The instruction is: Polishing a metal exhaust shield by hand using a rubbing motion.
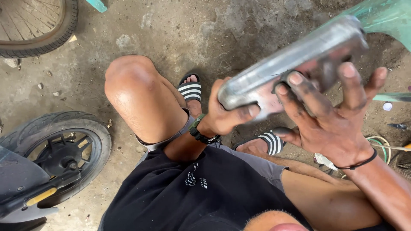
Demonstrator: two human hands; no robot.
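- Metal casing part [295, 64]: long, grey, rounded at the ends, scuffed and greasy. We see it blurred, held up close to the camera, tilted from lower left to upper right.
- Left hand [227, 109]: closed round the lower left end of the metal casing part, fingers wrapped under it, thumb tip on its near face. A dark wristband sits at that wrist.
- Right hand [334, 115]: mostly open, fingers spread. Index and middle fingertips [295, 79] press on the dark middle section of the part; the other fingers stick up past its edge, apparently not gripping. A thin black band is on that wrist.
- So the part lies across both hands, its left end clamped, its middle only touched, its upper right end free in front of a green plastic piece [385, 21].
- No containers in view that we can make out.
- Below: bare knees, grey shorts, black shirt, striped black-and-white sandals [190, 90] on the concrete floor [180, 34].
- Lower left: small scooter wheel [60, 149] with a dark fender. Top left: bicycle wheel [38, 30].
- Far right on the floor: coiled hose [383, 147], partly hidden by the right wrist.
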